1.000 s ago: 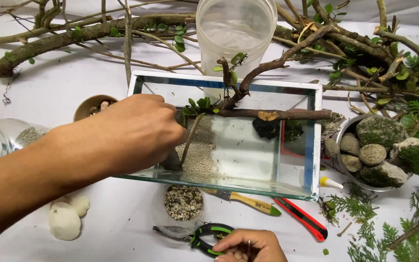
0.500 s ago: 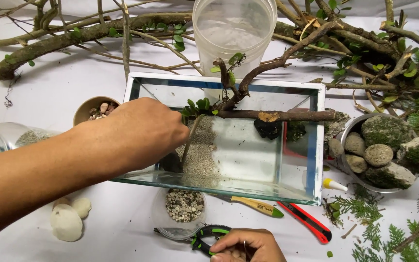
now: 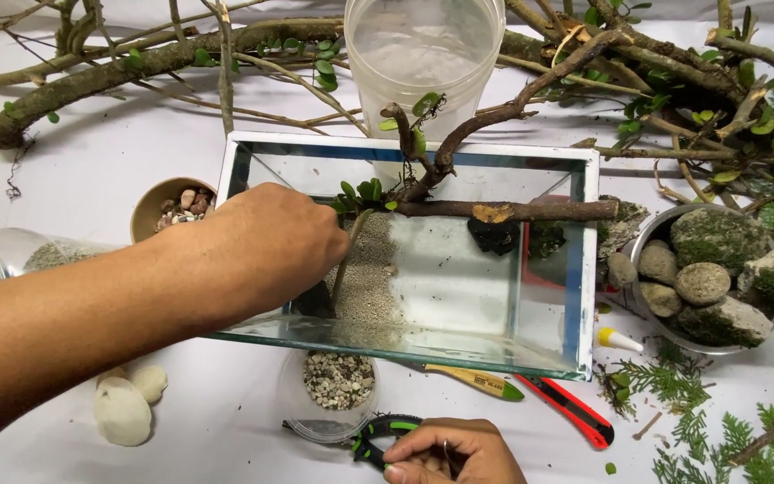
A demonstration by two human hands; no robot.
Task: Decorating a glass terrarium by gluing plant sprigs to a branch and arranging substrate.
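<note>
— Glass tank (image 3: 584, 269) mid-desk; where's the twig?

— Inside, at nine o'clock. My left hand (image 3: 270, 246) pinches the thin twig (image 3: 344, 260) up top: light, brittle. My right hand (image 3: 445, 453) curls on pliers (image 3: 378, 439).

A glass tank (image 3: 409, 251) sits mid-counter (image 3: 91, 170) with sand (image 3: 365, 278) in its left half and a branch (image 3: 503, 211) across it. Behind stands a plastic tub (image 3: 423, 54); left, a cup of pebbles (image 3: 172, 206); right, a bowl of stones (image 3: 700, 278). In front lie a gravel dish (image 3: 333, 390), pliers (image 3: 378, 439) and a utility knife (image 3: 566, 412).
</note>
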